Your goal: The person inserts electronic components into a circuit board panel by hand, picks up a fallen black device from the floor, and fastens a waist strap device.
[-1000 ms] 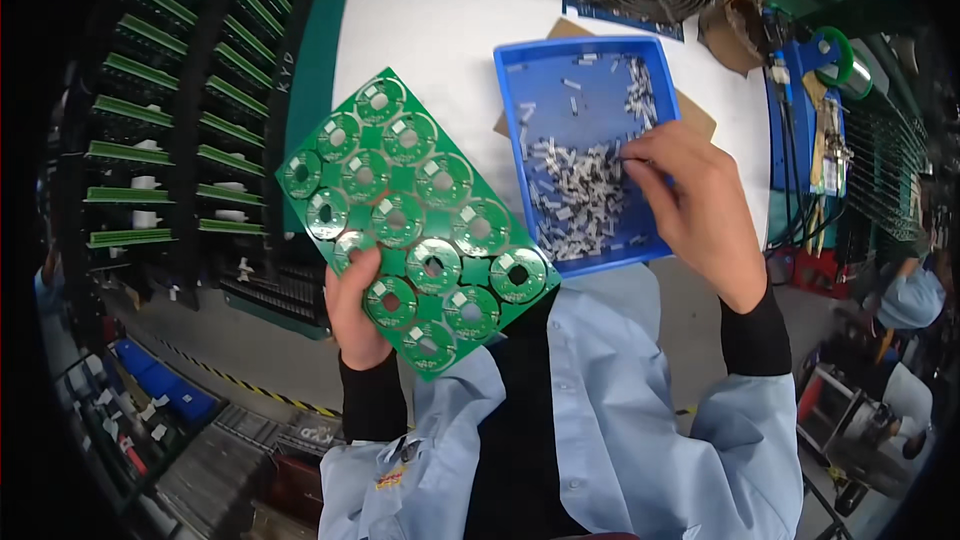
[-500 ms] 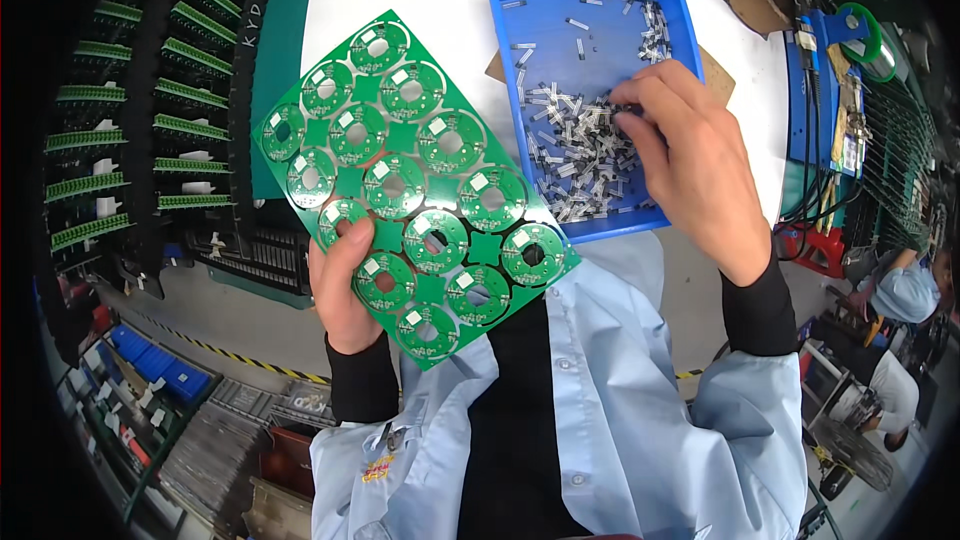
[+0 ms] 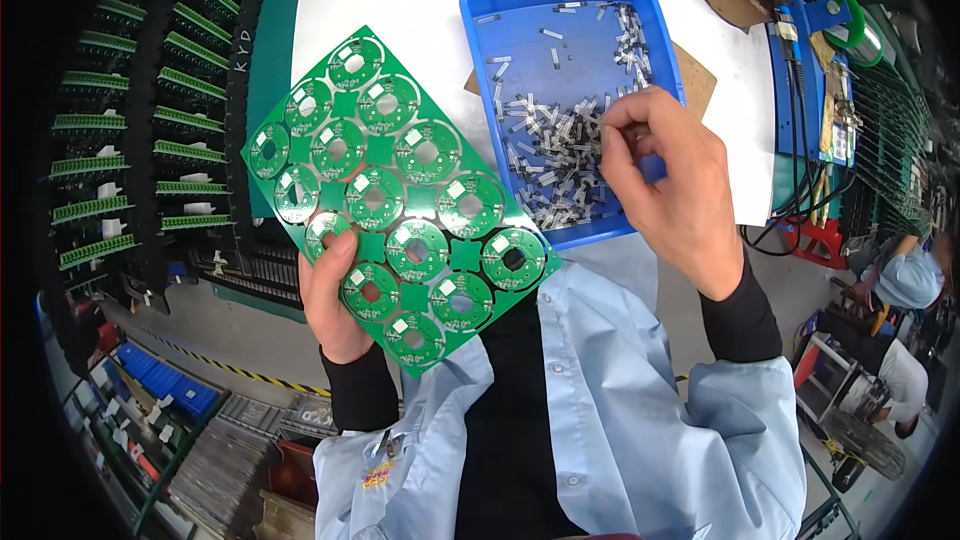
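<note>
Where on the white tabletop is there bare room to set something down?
The widest patch of white tabletop lies between the green board and the blue tray. A narrower strip runs between the cardboard and the blue stand. It's crowded in the tray's lower half, where small clear parts heap up beside the right hand.

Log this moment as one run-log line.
Left hand: holding green circuit-board panel | Right hand: over blue tray, grip unclear | Tray: small loose parts | Left side: racked green boards

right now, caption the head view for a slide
Left hand holds green circuit-board panel, right hand over blue component tray
</note>
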Demonstrator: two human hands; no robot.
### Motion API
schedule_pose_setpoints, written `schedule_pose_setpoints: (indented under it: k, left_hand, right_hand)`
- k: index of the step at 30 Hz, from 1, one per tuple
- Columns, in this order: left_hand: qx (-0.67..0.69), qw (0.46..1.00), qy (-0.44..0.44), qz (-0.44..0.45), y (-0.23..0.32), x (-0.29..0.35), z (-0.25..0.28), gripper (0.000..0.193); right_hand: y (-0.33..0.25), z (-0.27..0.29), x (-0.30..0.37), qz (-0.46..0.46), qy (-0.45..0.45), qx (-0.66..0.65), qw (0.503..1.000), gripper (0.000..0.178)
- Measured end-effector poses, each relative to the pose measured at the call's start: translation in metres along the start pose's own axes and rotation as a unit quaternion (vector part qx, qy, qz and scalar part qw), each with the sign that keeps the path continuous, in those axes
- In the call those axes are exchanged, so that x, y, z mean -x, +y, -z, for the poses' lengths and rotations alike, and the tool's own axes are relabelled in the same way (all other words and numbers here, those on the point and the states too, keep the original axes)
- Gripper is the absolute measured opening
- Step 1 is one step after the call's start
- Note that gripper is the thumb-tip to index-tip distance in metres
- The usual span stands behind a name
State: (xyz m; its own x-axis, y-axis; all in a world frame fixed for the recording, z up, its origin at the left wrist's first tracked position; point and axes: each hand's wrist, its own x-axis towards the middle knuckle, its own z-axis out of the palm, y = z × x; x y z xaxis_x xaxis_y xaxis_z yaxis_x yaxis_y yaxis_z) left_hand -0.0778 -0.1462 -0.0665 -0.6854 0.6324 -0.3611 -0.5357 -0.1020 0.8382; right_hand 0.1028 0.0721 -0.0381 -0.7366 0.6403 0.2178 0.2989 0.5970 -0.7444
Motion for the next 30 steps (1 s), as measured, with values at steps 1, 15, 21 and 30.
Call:
schedule_pose_setpoints:
  k: [1,15,21,30]
  left_hand:
    - [0.0,1.0,-0.002,0.0,0.001,0.0,-0.002,0.042]
    - [-0.029,0.998,0.056,-0.005,0.004,-0.003,-0.013,0.053]
    - [-0.013,0.998,0.051,-0.017,0.002,-0.003,-0.011,0.05]
    - [-0.021,0.995,0.099,-0.023,0.003,-0.004,-0.018,0.042]
  right_hand:
    - [-0.003,0.002,0.003,-0.02,0.01,-0.039,0.999,0.014]
    - [0.0,0.018,0.027,-0.1,0.077,-0.347,0.929,0.01]
    - [0.01,0.043,0.021,-0.051,0.217,-0.343,0.912,0.014]
    - [0.028,0.043,0.019,-0.046,0.233,-0.356,0.904,0.017]
